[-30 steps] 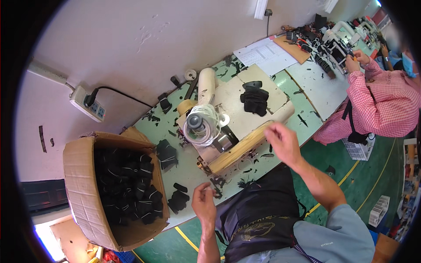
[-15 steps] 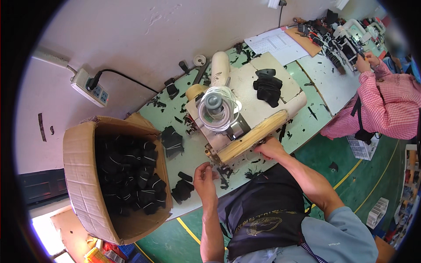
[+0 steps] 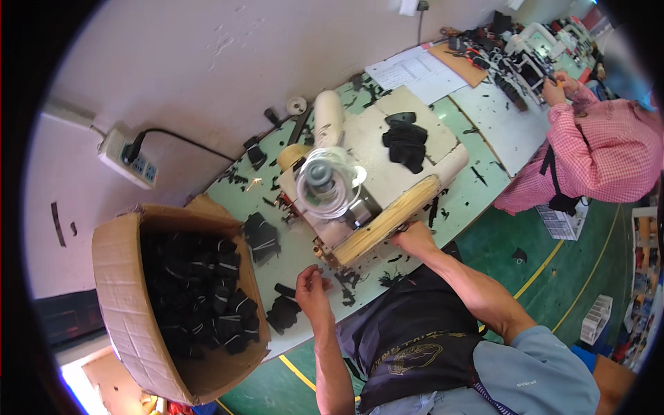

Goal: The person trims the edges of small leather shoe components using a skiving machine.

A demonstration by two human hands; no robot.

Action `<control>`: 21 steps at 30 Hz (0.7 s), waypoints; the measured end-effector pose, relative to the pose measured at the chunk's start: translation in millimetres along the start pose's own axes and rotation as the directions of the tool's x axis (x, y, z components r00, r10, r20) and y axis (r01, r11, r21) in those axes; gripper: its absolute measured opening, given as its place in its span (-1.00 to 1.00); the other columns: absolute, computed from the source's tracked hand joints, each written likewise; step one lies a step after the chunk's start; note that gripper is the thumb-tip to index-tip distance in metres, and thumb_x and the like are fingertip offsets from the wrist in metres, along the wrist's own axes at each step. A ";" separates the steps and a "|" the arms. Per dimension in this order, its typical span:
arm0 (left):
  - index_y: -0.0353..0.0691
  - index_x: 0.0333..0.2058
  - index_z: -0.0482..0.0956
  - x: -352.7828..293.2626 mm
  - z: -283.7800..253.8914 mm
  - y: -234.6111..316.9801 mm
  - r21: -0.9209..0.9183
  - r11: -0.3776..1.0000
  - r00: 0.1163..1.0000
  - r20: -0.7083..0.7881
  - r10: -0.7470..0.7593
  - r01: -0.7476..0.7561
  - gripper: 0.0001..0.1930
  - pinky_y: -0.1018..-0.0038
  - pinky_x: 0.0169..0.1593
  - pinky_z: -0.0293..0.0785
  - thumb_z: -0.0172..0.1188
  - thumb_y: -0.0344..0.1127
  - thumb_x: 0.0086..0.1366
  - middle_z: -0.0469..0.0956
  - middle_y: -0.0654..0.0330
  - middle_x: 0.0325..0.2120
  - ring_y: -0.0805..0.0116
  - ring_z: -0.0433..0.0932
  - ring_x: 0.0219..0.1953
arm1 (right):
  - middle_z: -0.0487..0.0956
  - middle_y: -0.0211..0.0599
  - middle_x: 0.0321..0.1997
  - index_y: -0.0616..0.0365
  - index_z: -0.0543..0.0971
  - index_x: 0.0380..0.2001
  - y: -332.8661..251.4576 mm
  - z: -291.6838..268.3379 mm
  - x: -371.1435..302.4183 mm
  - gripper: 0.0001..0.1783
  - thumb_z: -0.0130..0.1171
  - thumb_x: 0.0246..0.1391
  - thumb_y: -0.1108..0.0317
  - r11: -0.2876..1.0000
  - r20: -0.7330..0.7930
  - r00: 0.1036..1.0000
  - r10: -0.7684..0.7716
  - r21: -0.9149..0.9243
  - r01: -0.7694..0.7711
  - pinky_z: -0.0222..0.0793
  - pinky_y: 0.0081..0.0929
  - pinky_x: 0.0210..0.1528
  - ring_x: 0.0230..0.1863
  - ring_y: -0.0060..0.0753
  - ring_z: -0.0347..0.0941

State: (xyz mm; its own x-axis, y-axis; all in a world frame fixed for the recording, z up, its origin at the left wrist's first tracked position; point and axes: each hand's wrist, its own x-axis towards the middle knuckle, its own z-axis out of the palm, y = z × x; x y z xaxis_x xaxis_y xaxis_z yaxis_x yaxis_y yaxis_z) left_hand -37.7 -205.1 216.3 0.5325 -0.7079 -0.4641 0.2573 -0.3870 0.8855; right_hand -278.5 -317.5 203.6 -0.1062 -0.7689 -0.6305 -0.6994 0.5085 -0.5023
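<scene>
A cream machine (image 3: 377, 152) with a yellowish wooden bar (image 3: 387, 225) along its near edge stands before me on the table. My right hand (image 3: 415, 241) reaches against the underside of that bar; its fingertips are hidden there. Near the machine's left corner, my left hand (image 3: 312, 292) hovers over the table edge, its fingers loosely bent and apart, with nothing visible in them. Just left of it lies a small pile of black pieces (image 3: 283, 315). A bundle of black pieces (image 3: 404, 142) rests on the machine top, beside a coil of clear tubing (image 3: 325, 190).
A cardboard box (image 3: 114, 297) at left holds many black bundles. Another black bundle (image 3: 261, 237) lies beside it. Black scraps litter the green table (image 3: 470, 162). A power strip (image 3: 128, 160) is on the wall. At far right, a person in a pink checked garment (image 3: 602, 149) works.
The view has shifted, so the table and machine sit a little further left. A small orange, spark-like streak now shows left of the machine. Both hands stay in about the same places.
</scene>
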 end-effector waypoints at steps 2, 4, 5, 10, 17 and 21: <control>-0.30 -0.09 0.57 3.8 3.3 -0.6 -0.004 1.000 1.000 0.014 -0.007 0.007 -0.83 0.55 -0.36 0.52 0.09 -0.43 0.40 0.59 0.18 -0.28 0.48 0.53 -0.41 | 0.67 0.11 -0.29 0.24 0.69 -0.30 1.5 -2.3 -2.7 -0.56 0.27 -0.12 0.07 0.967 0.077 0.996 -0.033 0.254 0.013 0.53 -0.17 -0.13 -0.19 0.09 0.63; -0.30 -0.10 0.57 7.5 6.3 -0.2 0.000 1.000 1.000 -0.002 0.002 -0.002 -0.83 0.55 -0.37 0.52 0.09 -0.42 0.40 0.59 0.19 -0.28 0.49 0.53 -0.43 | 0.67 0.11 -0.35 0.26 0.71 -0.37 -1.6 -1.7 -6.2 -0.63 0.22 -0.12 0.15 0.968 -0.108 0.993 -0.054 -0.250 0.026 0.52 -0.11 -0.19 -0.27 0.14 0.63; -0.30 -0.10 0.57 10.0 8.4 0.2 0.010 1.000 1.000 -0.018 -0.004 0.005 -0.83 0.55 -0.36 0.51 0.08 -0.41 0.41 0.59 0.20 -0.28 0.49 0.54 -0.41 | 0.67 0.09 -0.37 0.24 0.72 -0.41 -2.8 -3.2 -8.1 -0.65 0.22 -0.11 0.15 0.957 -0.117 0.990 -0.078 -0.286 0.041 0.53 -0.12 -0.20 -0.28 0.14 0.63; -0.31 -0.05 0.53 20.2 19.9 0.0 -0.006 0.998 0.998 -0.033 0.061 -0.061 -0.81 0.52 -0.23 0.53 0.03 -0.40 0.45 0.58 0.18 -0.22 0.47 0.55 -0.28 | 0.67 0.08 -0.37 0.23 0.72 -0.42 -11.1 -7.7 -12.2 -0.66 0.22 -0.13 0.16 0.994 -0.075 0.997 0.003 -0.105 -0.011 0.53 -0.12 -0.20 -0.27 0.12 0.63; -0.30 -0.01 0.49 33.9 39.1 -5.9 -0.060 0.984 0.986 -0.029 0.164 -0.166 -0.78 0.52 0.00 0.42 -0.01 -0.33 0.50 0.56 0.19 -0.16 0.47 0.51 -0.13 | 0.68 0.03 -0.17 0.19 0.69 -0.17 -11.2 -9.7 -6.2 -0.48 0.28 -0.11 0.00 0.976 0.040 0.995 0.097 -0.202 -0.087 0.52 -0.17 -0.07 -0.10 0.03 0.62; -0.30 -0.02 0.48 38.8 41.8 -7.6 -0.092 0.981 0.985 -0.013 0.169 -0.170 -0.76 0.51 -0.02 0.41 -0.01 -0.28 0.50 0.55 0.20 -0.14 0.46 0.51 -0.12 | 0.67 0.01 -0.13 0.18 0.68 -0.16 -13.0 -12.8 -5.6 -0.48 0.26 -0.10 0.01 0.982 0.070 0.986 0.152 -0.123 -0.143 0.51 -0.18 -0.05 -0.07 0.02 0.61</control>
State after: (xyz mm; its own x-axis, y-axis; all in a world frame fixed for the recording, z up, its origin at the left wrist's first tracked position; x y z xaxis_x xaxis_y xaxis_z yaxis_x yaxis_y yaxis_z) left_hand -52.7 -254.3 190.6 0.5788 -0.7554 -0.3072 0.2366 -0.2050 0.9497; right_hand -277.9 -324.7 221.2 -0.1618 -0.6534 -0.7395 -0.7584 0.5618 -0.3305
